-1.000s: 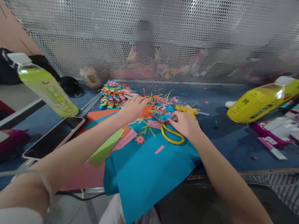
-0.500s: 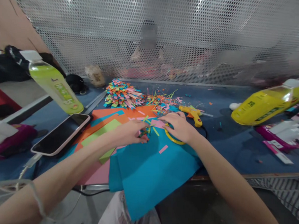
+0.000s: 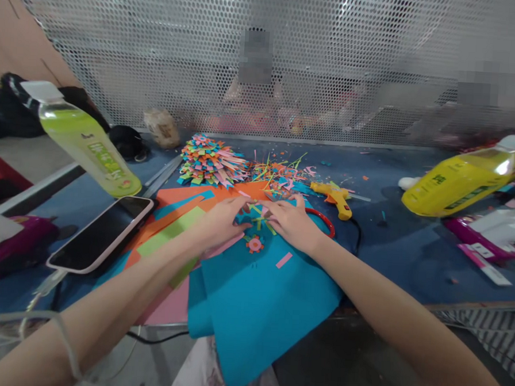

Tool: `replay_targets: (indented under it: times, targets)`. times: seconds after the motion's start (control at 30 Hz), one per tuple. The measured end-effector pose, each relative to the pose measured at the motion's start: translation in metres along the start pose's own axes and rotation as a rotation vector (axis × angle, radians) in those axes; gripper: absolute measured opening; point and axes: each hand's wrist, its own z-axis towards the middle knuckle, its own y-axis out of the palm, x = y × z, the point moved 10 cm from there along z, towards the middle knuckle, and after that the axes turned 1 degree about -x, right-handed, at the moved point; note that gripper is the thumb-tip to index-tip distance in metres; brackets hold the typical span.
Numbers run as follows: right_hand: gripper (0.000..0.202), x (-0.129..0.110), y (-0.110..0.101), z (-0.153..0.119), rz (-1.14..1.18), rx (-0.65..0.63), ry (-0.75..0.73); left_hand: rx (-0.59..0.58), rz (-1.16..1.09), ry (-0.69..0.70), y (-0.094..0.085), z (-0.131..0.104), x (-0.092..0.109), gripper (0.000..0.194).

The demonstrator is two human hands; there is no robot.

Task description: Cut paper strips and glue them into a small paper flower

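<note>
My left hand (image 3: 226, 221) is over the near paper sheets, thumb and fingers apart around the edge of the small strips. Facing it, my right hand (image 3: 294, 222) has bent fingers and thumb closed on a thin green paper strip (image 3: 261, 219). Just below the fingertips, a small round pink and orange paper piece (image 3: 255, 245) with a notched edge lies on a large blue sheet (image 3: 268, 309). A short pink strip (image 3: 284, 260) rests on the same sheet. A red loop (image 3: 325, 218), perhaps a scissors handle, shows beside my right wrist, partly hidden.
Behind my hands stand a colourful fringed paper cone (image 3: 209, 161) and loose paper scraps (image 3: 280, 172). A yellow glue gun (image 3: 335, 197) lies right of them. A phone (image 3: 104, 234), a green drink bottle (image 3: 87, 144) and a yellow bottle (image 3: 457, 180) flank the work.
The small round paper piece, at my left fingertips before, now lies on the blue sheet. My hands have drawn closer together. A yellow loop by my right hand is gone; a red one shows.
</note>
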Motion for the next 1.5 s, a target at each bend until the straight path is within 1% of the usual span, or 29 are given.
replay_targets:
  times: [0.13,0.27,0.33,0.4,0.47,0.5,0.63,0.7,0.77,0.93,1.03,1.1,1.17,1.3,1.37,1.4,1.43,1.47,1.5]
  targets:
    - [0.039,0.002,0.000,0.001,0.026,0.012,0.019,-0.034,0.170,0.093,0.014,0.003,0.005,0.044]
    - [0.038,0.001,0.001,0.002,0.084,0.020,-0.011,-0.068,0.377,0.176,0.023,0.005,0.012,0.034]
    - [0.039,0.000,0.002,0.002,0.104,0.024,-0.022,-0.076,0.423,0.220,0.026,0.005,0.015,0.032]
    - [0.040,0.000,0.003,0.002,0.108,0.034,-0.019,-0.069,0.423,0.241,0.027,0.006,0.017,0.033]
    - [0.041,0.001,0.001,0.002,0.113,0.055,-0.011,-0.047,0.371,0.226,0.025,0.006,0.016,0.033]
    - [0.042,0.002,0.000,0.002,0.119,0.068,-0.008,-0.025,0.307,0.204,0.022,0.007,0.014,0.032]
    - [0.040,0.004,-0.008,0.002,0.159,0.129,0.005,0.108,-0.121,0.051,0.008,0.006,0.000,0.029]
    - [0.038,0.005,-0.013,0.001,0.212,0.151,0.015,0.129,-0.288,0.020,0.006,0.005,-0.003,0.026]
    - [0.037,0.006,-0.015,0.001,0.277,0.161,0.027,0.122,-0.376,0.019,0.007,0.004,-0.002,0.024]
    - [0.042,0.008,-0.014,0.001,0.409,0.181,0.030,0.090,-0.453,0.017,0.009,0.003,0.004,0.026]
    - [0.045,0.007,-0.012,0.002,0.489,0.176,0.017,0.073,-0.453,0.035,0.010,0.003,0.008,0.022]
    - [0.042,0.006,-0.015,0.001,0.491,0.178,0.013,0.081,-0.463,0.047,0.009,0.003,0.009,0.020]
    - [0.036,0.008,-0.026,-0.003,0.445,0.234,0.020,0.103,-0.475,0.065,0.006,0.003,0.009,0.017]
    - [0.023,0.018,-0.064,-0.019,0.292,0.459,0.058,0.151,-0.468,0.070,0.001,0.003,0.003,0.013]
    - [0.015,0.029,-0.075,-0.024,0.211,0.502,0.098,0.154,-0.487,0.038,0.001,0.003,-0.002,0.015]
    - [0.011,0.038,-0.079,-0.026,0.158,0.500,0.148,0.157,-0.498,0.019,0.002,0.003,-0.005,0.015]
    - [0.012,0.052,-0.081,-0.028,0.083,0.490,0.237,0.168,-0.507,-0.002,0.001,0.002,-0.007,0.015]
    - [0.017,0.070,-0.081,-0.031,-0.007,0.466,0.379,0.183,-0.514,-0.020,0.000,0.002,-0.010,0.015]
    - [0.025,0.090,-0.083,-0.039,-0.129,0.451,0.561,0.202,-0.525,-0.034,-0.001,0.001,-0.012,0.016]
